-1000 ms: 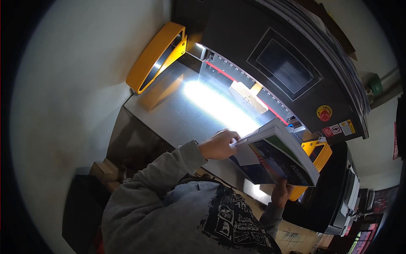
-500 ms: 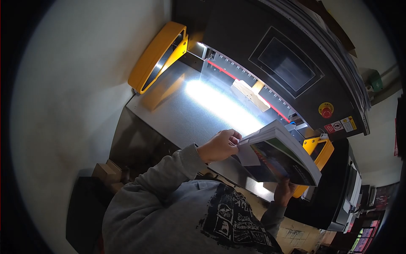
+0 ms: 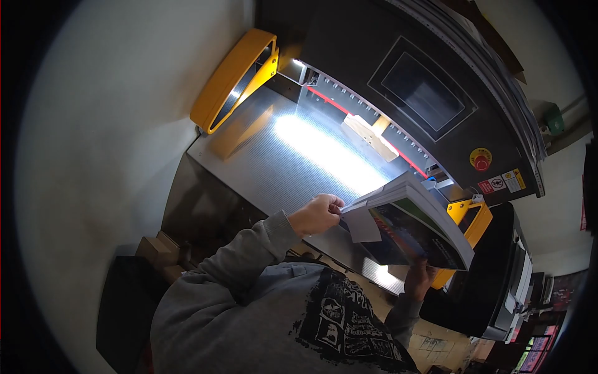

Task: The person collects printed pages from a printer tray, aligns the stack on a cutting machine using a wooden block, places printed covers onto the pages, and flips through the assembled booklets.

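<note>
A thick soft-cover book (image 3: pixel 417 234) with a dark, colourful cover is held tilted over the front of a metal machine table (image 3: pixel 218 153). At its left end, my left hand (image 3: pixel 316 215) pinches the edge of a white page or flap; the fingertips are partly hidden. A pale flap (image 3: pixel 363 225) hangs beside the cover. From below, my right hand (image 3: pixel 420 278) grips the lower right part of the book, thumb on the cover and the other fingers mostly hidden.
Yellow guards (image 3: pixel 233 81) flank the table. A wooden block (image 3: pixel 370 138) lies near the slot with a red strip. Above are a touch screen (image 3: pixel 423 87) and a red stop button (image 3: pixel 480 163). Cardboard boxes (image 3: pixel 157 250) stand lower left; a black machine (image 3: pixel 492 274) is at right.
My left hand has moved left and slightly down, drawing the white page edge outward from the book. The right hand keeps its grip, and the book has shifted only a little.
</note>
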Tool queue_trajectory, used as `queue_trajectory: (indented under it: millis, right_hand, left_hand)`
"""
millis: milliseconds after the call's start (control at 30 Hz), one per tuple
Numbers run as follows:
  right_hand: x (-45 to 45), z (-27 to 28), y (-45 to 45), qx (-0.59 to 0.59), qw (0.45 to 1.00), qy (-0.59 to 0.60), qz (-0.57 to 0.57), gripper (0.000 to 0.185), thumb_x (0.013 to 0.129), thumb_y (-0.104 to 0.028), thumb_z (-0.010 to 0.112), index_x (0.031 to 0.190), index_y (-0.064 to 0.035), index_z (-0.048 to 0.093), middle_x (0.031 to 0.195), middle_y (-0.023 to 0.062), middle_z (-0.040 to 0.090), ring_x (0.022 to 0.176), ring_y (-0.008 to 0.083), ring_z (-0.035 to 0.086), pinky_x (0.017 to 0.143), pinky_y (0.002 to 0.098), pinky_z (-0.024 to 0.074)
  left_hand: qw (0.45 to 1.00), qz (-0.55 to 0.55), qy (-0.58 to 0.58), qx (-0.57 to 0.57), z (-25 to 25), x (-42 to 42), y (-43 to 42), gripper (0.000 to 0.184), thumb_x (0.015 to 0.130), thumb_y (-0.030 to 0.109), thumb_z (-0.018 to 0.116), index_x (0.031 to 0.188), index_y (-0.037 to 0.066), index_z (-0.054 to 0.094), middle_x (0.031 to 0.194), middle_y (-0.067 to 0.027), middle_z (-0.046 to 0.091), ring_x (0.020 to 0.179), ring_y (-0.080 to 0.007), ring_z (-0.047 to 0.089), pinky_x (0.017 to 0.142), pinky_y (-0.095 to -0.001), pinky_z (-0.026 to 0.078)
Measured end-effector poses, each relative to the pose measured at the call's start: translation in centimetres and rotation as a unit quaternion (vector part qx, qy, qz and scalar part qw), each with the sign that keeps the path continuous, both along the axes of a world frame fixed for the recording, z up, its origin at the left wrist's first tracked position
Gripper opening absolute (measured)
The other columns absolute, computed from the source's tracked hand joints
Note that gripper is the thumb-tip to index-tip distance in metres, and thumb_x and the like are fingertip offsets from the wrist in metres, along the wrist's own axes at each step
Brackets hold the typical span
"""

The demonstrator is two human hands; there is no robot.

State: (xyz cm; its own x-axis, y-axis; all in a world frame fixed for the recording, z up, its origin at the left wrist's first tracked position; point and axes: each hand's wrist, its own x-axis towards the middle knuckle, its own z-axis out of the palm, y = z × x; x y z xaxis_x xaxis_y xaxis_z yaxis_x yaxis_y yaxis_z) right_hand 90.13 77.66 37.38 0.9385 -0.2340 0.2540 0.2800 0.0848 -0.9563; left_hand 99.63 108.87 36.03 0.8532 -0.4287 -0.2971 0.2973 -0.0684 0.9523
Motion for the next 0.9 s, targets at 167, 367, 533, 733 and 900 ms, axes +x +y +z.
queue_trajectory:
  millis: [167, 367, 533, 733, 900]
  right_hand:
    - [0.0, 0.7, 0.5, -0.009, 1.0, -0.013, 0.007, 0.041, 0.093, -0.025, 0.06, 0.126, -0.0023, 0.052, 0.125, 0.0083, 0.057, 0.113, 0.0208, 0.054, 0.101, 0.0388, 0.0381]
    - [0.0, -0.1, -0.4, -0.015, 1.0, -0.002, 0.018, 0.042, 0.094, -0.025, 0.06, 0.128, -0.0024, 0.051, 0.127, 0.0088, 0.056, 0.115, 0.0213, 0.053, 0.102, 0.0389, 0.0374]
    - [0.1, 0.6, 0.4, -0.029, 1.0, -0.003, 0.001, 0.043, 0.094, -0.026, 0.059, 0.128, -0.002, 0.05, 0.127, 0.0089, 0.056, 0.115, 0.0218, 0.053, 0.101, 0.0391, 0.0378]
    - [-0.1, -0.7, -0.1, 0.011, 1.0, -0.005, 0.011, 0.04, 0.094, -0.025, 0.059, 0.126, -0.0009, 0.051, 0.123, 0.0093, 0.057, 0.112, 0.0205, 0.055, 0.099, 0.0372, 0.0393]
    - [-0.8, -1.5, 0.6, -0.015, 0.999, 0.012, -0.046, 0.032, 0.095, -0.022, 0.058, 0.118, -0.0005, 0.053, 0.115, 0.0089, 0.06, 0.106, 0.0182, 0.056, 0.094, 0.0352, 0.0419]
  left_hand:
    - [0.996, -0.002, 0.046, -0.081, 1.2, 0.5, 0.3, 0.042, 0.079, -0.005, 0.056, 0.12, -0.008, 0.048, 0.096, -0.0078, 0.057, 0.086, -0.0131, 0.056, 0.075, -0.0226, 0.049]
    - [0.977, 0.005, 0.1, -0.187, 3.3, 0.1, 0.9, 0.046, 0.08, -0.002, 0.061, 0.123, -0.007, 0.045, 0.102, -0.01, 0.056, 0.091, -0.0155, 0.058, 0.079, -0.0237, 0.05]
    - [0.982, -0.006, -0.179, 0.061, 4.2, -0.7, -0.2, 0.048, 0.088, 0.012, 0.063, 0.129, -0.003, 0.042, 0.116, -0.0136, 0.053, 0.106, -0.0218, 0.056, 0.089, -0.0319, 0.047]
    - [0.933, 0.035, -0.353, -0.068, 1.9, -1.3, -3.4, 0.043, 0.098, 0.016, 0.047, 0.135, 0.0, 0.031, 0.116, -0.0203, 0.05, 0.11, -0.0288, 0.051, 0.096, -0.0379, 0.039]
    - [0.945, 0.012, -0.311, -0.105, 0.2, -1.9, -4.1, 0.036, 0.097, 0.011, 0.046, 0.129, -0.002, 0.034, 0.107, -0.0206, 0.051, 0.1, -0.0321, 0.053, 0.09, -0.0425, 0.042]
